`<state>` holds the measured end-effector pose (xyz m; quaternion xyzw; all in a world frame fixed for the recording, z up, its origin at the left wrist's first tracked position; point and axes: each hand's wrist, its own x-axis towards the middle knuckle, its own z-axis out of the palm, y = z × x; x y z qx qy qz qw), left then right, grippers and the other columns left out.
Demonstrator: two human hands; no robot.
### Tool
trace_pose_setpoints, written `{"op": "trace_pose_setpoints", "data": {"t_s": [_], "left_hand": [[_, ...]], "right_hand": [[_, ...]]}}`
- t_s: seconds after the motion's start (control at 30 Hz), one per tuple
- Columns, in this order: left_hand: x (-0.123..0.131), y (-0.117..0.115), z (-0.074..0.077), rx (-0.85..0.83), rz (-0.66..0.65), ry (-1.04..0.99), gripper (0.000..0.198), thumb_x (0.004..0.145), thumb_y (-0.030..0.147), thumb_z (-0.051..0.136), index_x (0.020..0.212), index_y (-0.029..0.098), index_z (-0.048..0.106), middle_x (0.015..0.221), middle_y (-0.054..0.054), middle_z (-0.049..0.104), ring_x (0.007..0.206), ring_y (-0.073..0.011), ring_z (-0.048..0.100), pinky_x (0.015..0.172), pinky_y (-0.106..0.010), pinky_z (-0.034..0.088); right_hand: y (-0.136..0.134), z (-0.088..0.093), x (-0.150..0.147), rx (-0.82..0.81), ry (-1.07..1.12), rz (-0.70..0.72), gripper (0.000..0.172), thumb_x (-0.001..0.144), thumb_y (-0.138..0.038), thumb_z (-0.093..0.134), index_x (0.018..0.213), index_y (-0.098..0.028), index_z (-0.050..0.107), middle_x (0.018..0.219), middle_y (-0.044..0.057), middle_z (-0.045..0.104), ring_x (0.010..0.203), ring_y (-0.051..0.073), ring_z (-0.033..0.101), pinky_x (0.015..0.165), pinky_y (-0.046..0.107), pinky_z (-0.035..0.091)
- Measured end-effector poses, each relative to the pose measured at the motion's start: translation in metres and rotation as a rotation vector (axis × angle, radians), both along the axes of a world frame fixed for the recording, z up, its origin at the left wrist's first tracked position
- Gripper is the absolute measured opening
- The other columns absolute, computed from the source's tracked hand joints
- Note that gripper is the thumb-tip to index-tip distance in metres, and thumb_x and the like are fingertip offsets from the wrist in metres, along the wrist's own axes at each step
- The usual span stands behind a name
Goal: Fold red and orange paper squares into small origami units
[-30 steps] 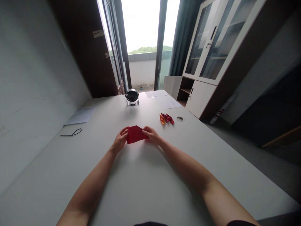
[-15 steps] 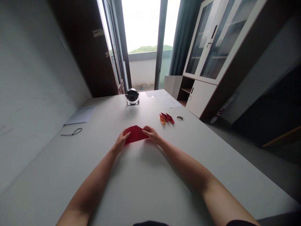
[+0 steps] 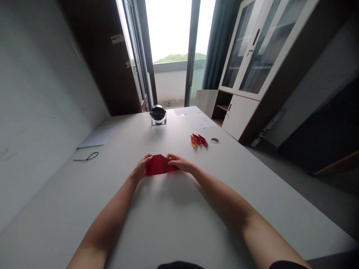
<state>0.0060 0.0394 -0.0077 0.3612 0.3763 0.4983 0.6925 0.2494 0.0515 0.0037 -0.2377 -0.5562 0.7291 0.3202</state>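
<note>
A folded sheet of red paper (image 3: 158, 165) lies on the white table (image 3: 168, 224) in front of me. My left hand (image 3: 141, 167) pinches its left edge, fingers closed on the paper. My right hand (image 3: 179, 163) holds the right edge, fingertips pressed onto the top of the fold. Both forearms reach in from the bottom of the view.
Three small folded paper pieces, orange and red (image 3: 199, 140), stand to the right beyond my hands, next to a round cable hole (image 3: 214, 141). A small desk fan (image 3: 157, 114) sits at the far edge. Paper sheets (image 3: 97, 136) and a black cord (image 3: 87, 157) lie left. Cabinets stand right.
The red paper has been drawn a little toward me and folded flatter; its pointed top is lower and the shape is now shorter. Both hands moved slightly nearer with it.
</note>
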Motion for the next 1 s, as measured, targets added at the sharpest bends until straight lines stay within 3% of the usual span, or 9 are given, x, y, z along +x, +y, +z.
{"op": "trace_pose_setpoints", "data": {"t_s": [0.17,0.5,0.63,0.8,1.0], "left_hand": [[0.001,-0.003,0.004,0.017,-0.036,-0.035,0.030,0.076,0.035,0.079,0.089,0.018,0.058,0.081,-0.001,0.068,0.072,-0.0150,0.066,0.072,-0.029,0.055],[0.000,-0.007,0.010,0.019,-0.131,0.014,0.029,0.080,0.041,0.074,0.087,0.017,0.060,0.079,-0.003,0.066,0.068,-0.0159,0.063,0.066,-0.028,0.052],[0.005,-0.008,0.010,0.033,-0.143,0.053,0.032,0.077,0.041,0.077,0.092,0.017,0.062,0.081,-0.003,0.068,0.070,-0.0169,0.064,0.068,-0.029,0.052],[0.012,-0.004,0.005,0.151,-0.034,0.159,0.041,0.072,0.040,0.080,0.103,0.018,0.066,0.092,-0.005,0.071,0.075,-0.0171,0.067,0.071,-0.028,0.052],[0.017,-0.001,-0.001,0.195,0.031,0.262,0.046,0.079,0.050,0.072,0.108,0.015,0.070,0.098,-0.010,0.074,0.085,-0.0220,0.069,0.078,-0.031,0.052]], "right_hand": [[-0.004,0.003,-0.004,0.052,0.006,0.135,0.051,0.076,-0.033,0.079,0.122,-0.018,0.063,0.116,0.007,0.068,0.097,0.019,0.064,0.084,0.029,0.050],[-0.004,0.001,-0.004,0.045,-0.034,0.109,0.051,0.072,-0.038,0.081,0.117,-0.016,0.070,0.114,0.009,0.071,0.101,0.025,0.065,0.090,0.036,0.049],[-0.002,-0.001,-0.004,0.031,-0.032,0.027,0.049,0.070,-0.038,0.082,0.113,-0.016,0.072,0.109,0.008,0.072,0.096,0.024,0.066,0.086,0.034,0.050],[0.005,-0.010,-0.008,0.083,-0.039,-0.155,0.045,0.071,-0.041,0.079,0.108,-0.015,0.072,0.099,0.006,0.073,0.086,0.020,0.065,0.079,0.031,0.049],[0.014,-0.019,-0.008,0.285,-0.176,-0.343,0.034,0.077,-0.041,0.069,0.100,-0.016,0.071,0.088,0.003,0.071,0.077,0.018,0.060,0.071,0.028,0.045]]}}
